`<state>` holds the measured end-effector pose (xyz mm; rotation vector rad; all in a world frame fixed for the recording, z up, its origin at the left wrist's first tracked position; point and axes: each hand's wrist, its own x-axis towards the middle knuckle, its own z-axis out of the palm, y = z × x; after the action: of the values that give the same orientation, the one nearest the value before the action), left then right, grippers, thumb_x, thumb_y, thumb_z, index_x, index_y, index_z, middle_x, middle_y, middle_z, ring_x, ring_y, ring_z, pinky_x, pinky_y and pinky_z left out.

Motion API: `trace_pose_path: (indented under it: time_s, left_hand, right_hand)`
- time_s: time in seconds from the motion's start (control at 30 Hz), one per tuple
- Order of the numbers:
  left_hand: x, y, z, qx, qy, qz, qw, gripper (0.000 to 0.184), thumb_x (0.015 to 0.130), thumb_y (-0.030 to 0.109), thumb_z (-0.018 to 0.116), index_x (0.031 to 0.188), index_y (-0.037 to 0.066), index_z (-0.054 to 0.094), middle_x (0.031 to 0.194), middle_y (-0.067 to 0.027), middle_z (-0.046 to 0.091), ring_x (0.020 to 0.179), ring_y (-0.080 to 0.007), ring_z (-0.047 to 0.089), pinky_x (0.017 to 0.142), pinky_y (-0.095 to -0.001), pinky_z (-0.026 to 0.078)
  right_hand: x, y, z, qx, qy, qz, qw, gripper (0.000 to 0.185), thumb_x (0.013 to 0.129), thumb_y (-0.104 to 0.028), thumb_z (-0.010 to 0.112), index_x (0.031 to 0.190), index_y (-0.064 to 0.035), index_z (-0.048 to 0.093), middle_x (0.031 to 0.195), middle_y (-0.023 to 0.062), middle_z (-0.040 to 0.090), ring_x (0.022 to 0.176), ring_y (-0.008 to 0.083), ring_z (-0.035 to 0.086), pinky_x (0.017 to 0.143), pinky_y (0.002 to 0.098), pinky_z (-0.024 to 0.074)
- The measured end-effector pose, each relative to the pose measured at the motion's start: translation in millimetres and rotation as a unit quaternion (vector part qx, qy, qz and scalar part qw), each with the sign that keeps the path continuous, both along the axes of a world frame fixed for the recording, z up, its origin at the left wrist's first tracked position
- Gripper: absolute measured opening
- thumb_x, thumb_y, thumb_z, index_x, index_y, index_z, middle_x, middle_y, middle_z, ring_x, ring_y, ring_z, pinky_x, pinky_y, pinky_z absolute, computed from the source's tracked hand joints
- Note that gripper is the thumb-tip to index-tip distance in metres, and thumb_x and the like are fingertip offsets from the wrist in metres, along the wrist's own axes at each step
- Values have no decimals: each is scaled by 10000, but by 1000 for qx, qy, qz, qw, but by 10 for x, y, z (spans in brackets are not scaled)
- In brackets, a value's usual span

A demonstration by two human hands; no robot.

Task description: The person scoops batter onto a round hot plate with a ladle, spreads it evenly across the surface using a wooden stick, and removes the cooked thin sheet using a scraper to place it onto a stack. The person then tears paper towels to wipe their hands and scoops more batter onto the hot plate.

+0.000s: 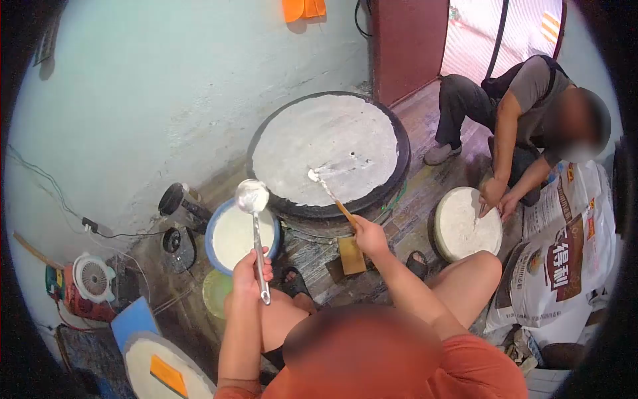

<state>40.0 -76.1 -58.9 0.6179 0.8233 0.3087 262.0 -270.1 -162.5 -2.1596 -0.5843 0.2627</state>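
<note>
My left hand [252, 271] is closed around the metal handle of a ladle [252, 197], whose bowl is coated with white batter. The ladle is held up over a blue-rimmed basin [211, 234] of pale batter. In my right hand [370, 235] is a wooden-handled spreader [337, 201]; its whitened tip rests at the near part of a batter sheet [312, 136]. That thin white layer covers most of a large round griddle [403, 163], with a streak and a few dark spots right of the tip.
At the right a co-worker [525, 106] crouches, both hands at a round tub [439, 233] of pale dough or batter. Printed sacks [551, 259] lie beside them. A small fan [94, 278], a dark pitcher [174, 199] and a round tray with an orange scraper [169, 376] are at left.
</note>
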Motion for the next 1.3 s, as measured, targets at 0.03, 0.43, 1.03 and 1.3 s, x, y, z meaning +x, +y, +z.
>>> trace_pose_path:
  time_s: [0.03,0.43,1.03,1.3]
  left_hand:
    - [33,-74,109,20,18,-4,1000,300,918,262,373,1000,1,495,655,-79,478,478,-131,419,390,-248,342]
    - [593,-259,48,116,63,-58,990,163,893,144,389,933,4,462,618,-99,507,418,-157,439,350,-281,379]
    - [610,122,290,-376,-300,-39,876,370,898,135,379,1193,-89,373,684,-33,447,512,-91,431,419,-217,397]
    - [40,437,560,-334,-341,-22,879,390,906,147,383,1206,-101,351,679,-34,422,513,-75,411,403,-195,361]
  right_hand:
    - [46,17,-66,3,1,1,1000,274,859,-161,477,1112,-100,566,751,150,625,617,204,616,608,333,479]
    - [-118,116,68,85,35,-7,996,283,861,-102,409,1100,-59,553,631,95,602,595,163,616,585,324,475]
    - [134,57,387,155,24,8,988,287,855,-149,467,1122,-122,568,866,140,622,762,242,606,682,325,469]
    - [-631,193,178,-112,42,346,930,300,850,-215,483,1116,-99,558,933,156,619,838,318,598,747,371,462]
